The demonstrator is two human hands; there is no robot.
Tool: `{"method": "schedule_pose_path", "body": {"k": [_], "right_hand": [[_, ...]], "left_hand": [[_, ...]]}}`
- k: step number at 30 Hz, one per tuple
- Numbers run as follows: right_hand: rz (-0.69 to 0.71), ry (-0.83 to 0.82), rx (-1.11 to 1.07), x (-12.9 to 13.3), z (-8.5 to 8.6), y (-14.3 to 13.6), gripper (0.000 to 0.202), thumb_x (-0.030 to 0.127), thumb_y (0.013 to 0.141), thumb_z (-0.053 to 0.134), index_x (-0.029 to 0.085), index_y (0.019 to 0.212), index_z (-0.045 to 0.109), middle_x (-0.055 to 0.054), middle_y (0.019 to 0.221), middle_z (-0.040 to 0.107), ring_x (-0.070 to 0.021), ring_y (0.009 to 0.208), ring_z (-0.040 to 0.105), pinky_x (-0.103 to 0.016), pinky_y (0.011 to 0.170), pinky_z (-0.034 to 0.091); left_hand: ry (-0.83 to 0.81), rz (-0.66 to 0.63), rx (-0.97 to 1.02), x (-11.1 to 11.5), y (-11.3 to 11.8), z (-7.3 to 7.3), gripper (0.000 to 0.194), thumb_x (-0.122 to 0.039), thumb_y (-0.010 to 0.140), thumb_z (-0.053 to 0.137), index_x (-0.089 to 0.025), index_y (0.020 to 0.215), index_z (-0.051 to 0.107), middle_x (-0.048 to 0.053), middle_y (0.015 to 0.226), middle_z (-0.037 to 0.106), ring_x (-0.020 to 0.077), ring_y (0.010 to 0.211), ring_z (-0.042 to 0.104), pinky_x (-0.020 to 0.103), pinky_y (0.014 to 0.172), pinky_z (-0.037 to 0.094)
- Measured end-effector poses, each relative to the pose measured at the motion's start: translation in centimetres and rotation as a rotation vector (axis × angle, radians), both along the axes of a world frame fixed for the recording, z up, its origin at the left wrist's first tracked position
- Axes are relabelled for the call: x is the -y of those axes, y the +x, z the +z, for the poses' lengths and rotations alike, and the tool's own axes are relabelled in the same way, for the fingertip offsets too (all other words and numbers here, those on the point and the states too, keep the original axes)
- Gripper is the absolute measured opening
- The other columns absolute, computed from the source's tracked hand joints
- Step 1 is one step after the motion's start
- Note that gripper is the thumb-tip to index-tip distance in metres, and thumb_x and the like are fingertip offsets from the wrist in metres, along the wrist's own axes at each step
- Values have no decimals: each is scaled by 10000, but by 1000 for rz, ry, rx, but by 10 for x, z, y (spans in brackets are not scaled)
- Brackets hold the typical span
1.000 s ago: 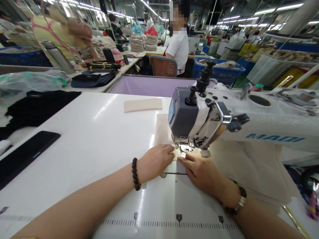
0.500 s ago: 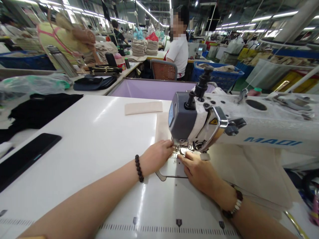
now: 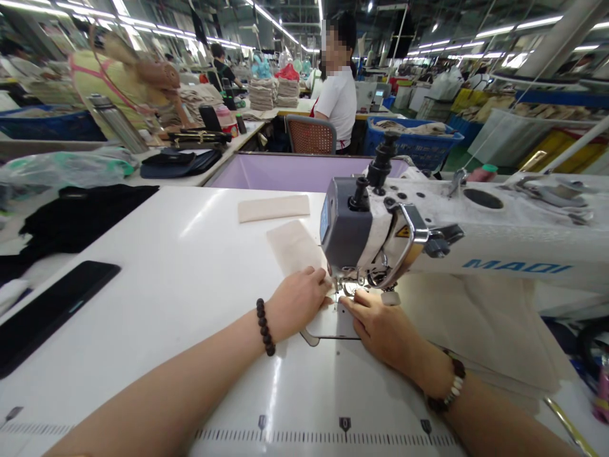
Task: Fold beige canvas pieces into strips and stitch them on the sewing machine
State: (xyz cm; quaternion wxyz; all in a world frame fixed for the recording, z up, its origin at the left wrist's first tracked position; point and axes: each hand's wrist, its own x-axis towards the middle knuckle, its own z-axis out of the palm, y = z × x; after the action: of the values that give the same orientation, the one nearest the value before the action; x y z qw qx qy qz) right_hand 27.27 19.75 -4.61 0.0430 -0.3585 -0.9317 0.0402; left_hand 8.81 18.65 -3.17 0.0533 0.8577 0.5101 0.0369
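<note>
— Where is the cloth strip (image 3: 294, 246) now?

— It lies flat on the white surface (image 3: 190, 266), with its near end under the head of the sewing machine (image 3: 371, 235); the left hand (image 3: 299, 299) presses on that end.

— Did it move?

— Yes; half a second ago it ran straight back from the needle, and now its far end has swung to the left; more of it shows beside the machine head.

— Which way does it point?

— Its long side runs from the needle up and to the left, away from the person; the far end points toward the other cloth piece (image 3: 273, 207), which lies apart from it, farther back.

— What are the hands doing?

— The left hand's fingers are bent and lie flat on the strip, pushing down, not closed around it; the right hand (image 3: 380, 327) rests on the metal plate (image 3: 328, 324) just beside the needle, with its fingers stretched forward; I cannot tell if they pinch the cloth.

— What else is near?

— A black phone (image 3: 47, 311) lies far to the left; a big pale cloth (image 3: 480, 324) lies under the machine arm on the right.
</note>
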Motion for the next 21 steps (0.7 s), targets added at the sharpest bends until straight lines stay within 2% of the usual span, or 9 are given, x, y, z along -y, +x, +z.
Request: {"method": "schedule_pose_path", "body": {"k": [4, 10, 14, 16, 21], "right_hand": [[89, -28, -27, -1, 1, 4, 295, 108, 814, 463, 186, 1081, 560, -46, 899, 606, -141, 732, 570, -236, 589, 387], [178, -94, -74, -3, 2, 10, 278, 118, 822, 445, 189, 1053, 581, -39, 852, 587, -140, 733, 547, -243, 625, 379], [275, -142, -24, -2, 7, 16, 231, 139, 825, 433, 205, 967, 603, -20, 793, 559, -129, 667, 499, -255, 588, 337], [306, -149, -4, 0, 10, 18, 232, 149, 842, 407, 208, 924, 615, -15, 755, 544, -130, 655, 479, -267, 582, 319], [292, -124, 29, 3, 12, 18, 228, 146, 835, 420, 206, 937, 615, -15, 751, 543, -137, 655, 478, -281, 579, 308]], "left_hand": [[-68, -2, -43, 18, 9, 2, 252, -337, 846, 522, -96, 860, 594, 111, 908, 557, 244, 821, 537, 355, 656, 487], [-71, -48, -22, 28, 12, 3, 285, -384, 819, 554, -105, 849, 601, 96, 890, 551, 229, 804, 514, 333, 637, 464], [-135, -195, -8, 34, 10, 9, 192, -260, 881, 471, -124, 819, 591, 68, 871, 563, 200, 806, 506, 308, 676, 454], [-177, -245, -1, 36, 10, 13, 214, -190, 908, 397, -134, 830, 588, 61, 855, 571, 187, 806, 508, 293, 680, 449], [-171, -216, 50, 37, 10, 13, 185, -149, 894, 413, -140, 832, 587, 60, 833, 580, 176, 805, 523, 271, 679, 456]]}}
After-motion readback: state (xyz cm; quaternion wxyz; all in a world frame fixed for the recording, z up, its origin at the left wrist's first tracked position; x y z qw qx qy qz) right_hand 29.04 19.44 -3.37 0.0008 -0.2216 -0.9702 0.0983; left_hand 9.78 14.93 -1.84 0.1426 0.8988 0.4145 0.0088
